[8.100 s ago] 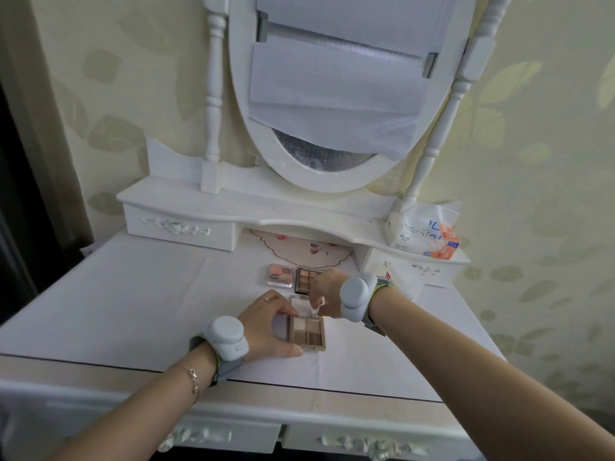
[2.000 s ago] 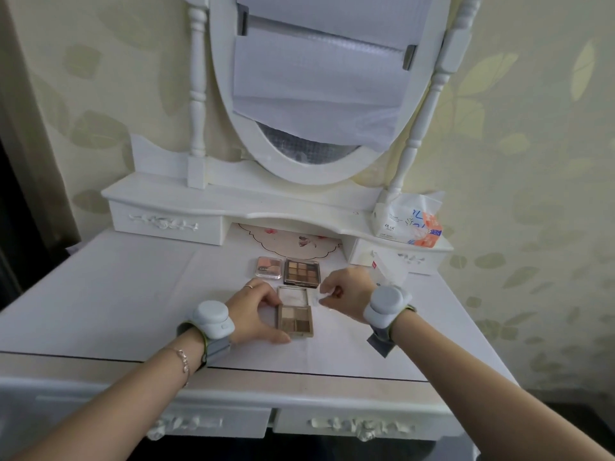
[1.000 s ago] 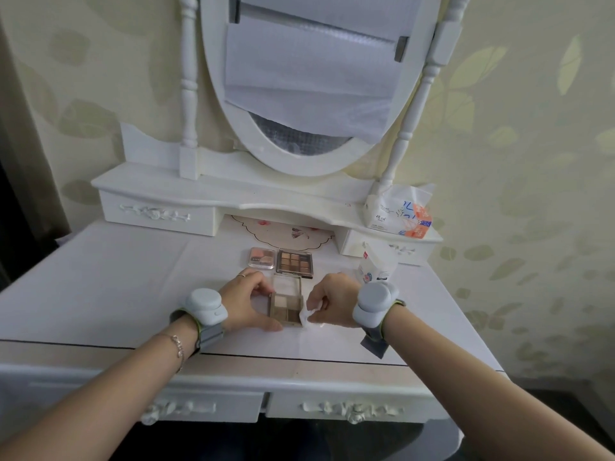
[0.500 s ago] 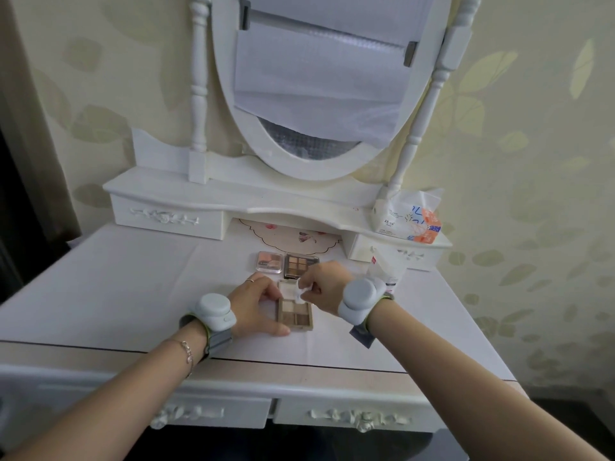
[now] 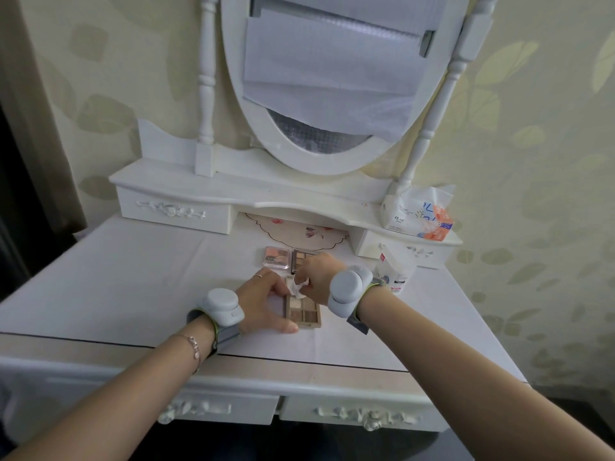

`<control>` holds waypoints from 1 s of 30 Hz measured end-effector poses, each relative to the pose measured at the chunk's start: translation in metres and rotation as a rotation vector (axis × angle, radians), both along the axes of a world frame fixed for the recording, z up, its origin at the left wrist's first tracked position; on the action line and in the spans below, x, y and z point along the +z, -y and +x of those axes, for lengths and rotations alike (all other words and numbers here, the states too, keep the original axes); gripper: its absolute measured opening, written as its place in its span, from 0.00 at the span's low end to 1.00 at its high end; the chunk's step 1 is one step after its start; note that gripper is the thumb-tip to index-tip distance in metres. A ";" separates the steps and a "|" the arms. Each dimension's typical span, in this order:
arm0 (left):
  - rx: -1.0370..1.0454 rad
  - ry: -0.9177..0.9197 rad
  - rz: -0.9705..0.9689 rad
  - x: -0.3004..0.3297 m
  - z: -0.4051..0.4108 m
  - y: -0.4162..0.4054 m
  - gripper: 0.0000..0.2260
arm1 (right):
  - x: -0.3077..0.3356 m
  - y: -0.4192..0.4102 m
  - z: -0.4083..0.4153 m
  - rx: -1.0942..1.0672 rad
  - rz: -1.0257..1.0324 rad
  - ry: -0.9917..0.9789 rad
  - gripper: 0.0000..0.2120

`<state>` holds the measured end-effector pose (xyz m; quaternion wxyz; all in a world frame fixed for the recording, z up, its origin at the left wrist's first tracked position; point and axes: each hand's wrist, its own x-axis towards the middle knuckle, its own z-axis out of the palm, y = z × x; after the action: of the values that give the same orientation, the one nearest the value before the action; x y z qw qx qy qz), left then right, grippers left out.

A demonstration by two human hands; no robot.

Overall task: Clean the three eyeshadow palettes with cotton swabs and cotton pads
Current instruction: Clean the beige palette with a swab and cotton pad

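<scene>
One open brown palette [image 5: 304, 313]; right hand [image 5: 316, 274] pinches crumpled white pad [image 5: 297, 288].

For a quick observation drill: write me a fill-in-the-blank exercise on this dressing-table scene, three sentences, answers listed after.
1. The right hand pinches a crumpled white ____ over the open palette.
2. The ____ hand holds that palette steady on the table.
3. The pink palette lies to the ____ of the brown palette behind it.

Missing words: cotton pad; left; left
</scene>
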<state>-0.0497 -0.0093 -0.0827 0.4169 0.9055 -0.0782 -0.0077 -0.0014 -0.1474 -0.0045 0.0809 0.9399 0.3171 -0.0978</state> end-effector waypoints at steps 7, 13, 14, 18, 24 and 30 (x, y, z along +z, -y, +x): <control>0.009 0.015 0.011 -0.001 0.000 0.000 0.34 | 0.000 -0.006 0.002 0.025 -0.018 0.013 0.14; 0.012 -0.013 0.023 0.000 0.001 0.000 0.35 | 0.004 0.007 0.004 -0.011 -0.032 0.001 0.13; 0.016 -0.014 0.022 0.000 0.001 0.001 0.36 | 0.006 0.011 0.004 0.001 -0.059 0.005 0.13; 0.032 -0.016 0.013 -0.002 0.001 0.000 0.35 | 0.014 0.021 0.004 -0.006 -0.135 -0.002 0.14; 0.006 -0.021 0.015 -0.002 0.003 0.000 0.28 | 0.017 0.033 -0.007 -0.030 0.015 -0.003 0.14; 0.010 0.052 -0.017 0.000 -0.001 0.003 0.28 | 0.015 0.031 -0.031 0.044 0.257 -0.077 0.12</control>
<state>-0.0504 -0.0119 -0.0829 0.4224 0.9023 -0.0844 0.0186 -0.0321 -0.1787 0.0103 -0.0504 0.9308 0.3504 -0.0907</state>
